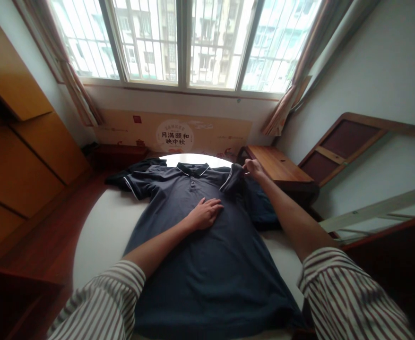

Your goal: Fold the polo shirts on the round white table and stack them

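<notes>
A dark navy polo shirt (189,264) lies spread on a round white table (97,236), its buttoned collar at the far end. My left hand (205,213) rests flat on the shirt's chest with the fingers stretched out. At the upper right, my right hand (253,168) is closed on the edge of the shirt's right-side sleeve (233,177). That sleeve is lifted and bent inward, its white trim showing. On the left, the other sleeve (138,183) lies spread out flat.
Dark folded clothes (262,203) lie on the table's right, and more dark clothing (133,170) at its far left edge. A wooden side table (276,160) stands behind at right. Orange cabinets (23,165) line the left; a barred window (182,42) is ahead.
</notes>
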